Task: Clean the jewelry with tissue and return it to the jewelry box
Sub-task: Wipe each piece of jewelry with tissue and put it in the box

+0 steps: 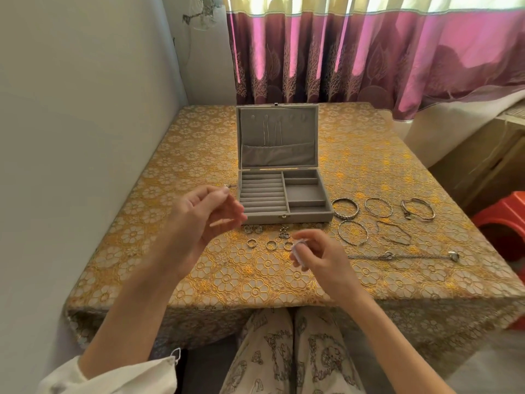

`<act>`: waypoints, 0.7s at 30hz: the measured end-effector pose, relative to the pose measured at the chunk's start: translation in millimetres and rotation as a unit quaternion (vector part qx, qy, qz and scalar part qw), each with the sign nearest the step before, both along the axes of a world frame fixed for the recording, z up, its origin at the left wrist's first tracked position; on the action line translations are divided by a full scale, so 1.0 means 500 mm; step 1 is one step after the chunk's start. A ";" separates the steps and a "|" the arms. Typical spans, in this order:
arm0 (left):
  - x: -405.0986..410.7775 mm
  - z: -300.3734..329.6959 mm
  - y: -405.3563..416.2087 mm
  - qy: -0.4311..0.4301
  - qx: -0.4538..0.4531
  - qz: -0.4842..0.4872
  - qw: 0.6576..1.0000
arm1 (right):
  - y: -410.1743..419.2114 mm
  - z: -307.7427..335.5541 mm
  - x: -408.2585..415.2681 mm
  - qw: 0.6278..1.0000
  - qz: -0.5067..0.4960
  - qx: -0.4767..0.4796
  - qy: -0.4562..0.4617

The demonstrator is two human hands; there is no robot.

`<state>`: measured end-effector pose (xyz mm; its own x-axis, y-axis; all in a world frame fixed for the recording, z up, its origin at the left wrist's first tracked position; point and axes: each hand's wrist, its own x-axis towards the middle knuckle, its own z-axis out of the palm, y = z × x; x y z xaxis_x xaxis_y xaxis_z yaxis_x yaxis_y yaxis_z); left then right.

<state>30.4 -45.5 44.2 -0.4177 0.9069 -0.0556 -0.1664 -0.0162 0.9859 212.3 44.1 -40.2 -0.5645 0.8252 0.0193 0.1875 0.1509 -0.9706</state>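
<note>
Wiping looks underway: left hand (203, 216) pinches a small ring (226, 187) beside the open box (285, 204); right hand (319, 255) grips tissue (298, 245). Next, likely seat it in a ring slot.

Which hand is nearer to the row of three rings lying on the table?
Right. The right hand, pinching a tissue, is just beside the row of three rings. The left hand is raised farther away, near the jewelry box.
</note>
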 end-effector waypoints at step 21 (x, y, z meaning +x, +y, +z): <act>0.016 0.022 0.085 0.265 -0.028 -0.048 0.963 | 0.093 0.165 -0.055 0.970 0.114 -0.109 0.187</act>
<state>38.6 -2.9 55.4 -0.3148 0.9448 0.0914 0.3621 0.0305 0.9317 185.0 90.5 42.1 -0.7198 0.6873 0.0974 -0.1977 -0.0684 -0.9779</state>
